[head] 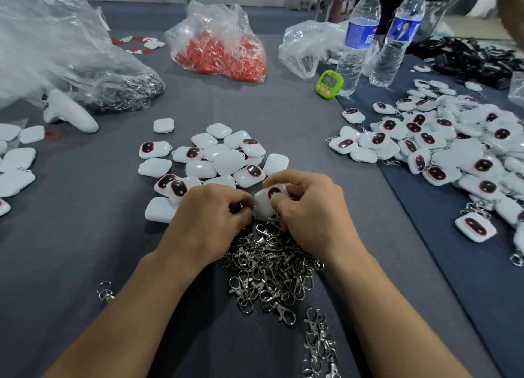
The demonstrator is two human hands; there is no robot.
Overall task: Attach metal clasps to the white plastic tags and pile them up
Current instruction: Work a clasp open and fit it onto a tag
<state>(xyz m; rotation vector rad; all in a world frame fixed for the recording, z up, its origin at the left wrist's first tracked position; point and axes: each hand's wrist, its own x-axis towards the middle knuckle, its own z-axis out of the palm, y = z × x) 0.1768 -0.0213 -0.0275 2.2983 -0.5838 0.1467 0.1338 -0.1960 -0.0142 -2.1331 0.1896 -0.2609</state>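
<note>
Tag (266,204) in right hand (309,207), left hand (209,213) pinching clasp (240,206); bottle label (360,34) illegible.

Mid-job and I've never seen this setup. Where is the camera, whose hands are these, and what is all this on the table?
There is no machine here: one camera sits on a person's head, looking forward and down, so both forearms enter from the bottom edge. The right hand holds a white tag, dark oval facing up; the left hand pinches what looks like a metal clasp against it. Under the hands lies a heap of loose clasps. Beyond them is a cluster of tags, apparently without clasps; the big pile at right has clasps attached. All rests on a grey table. Farther back: a green timer, two water bottles, a bag of red pieces.
</note>
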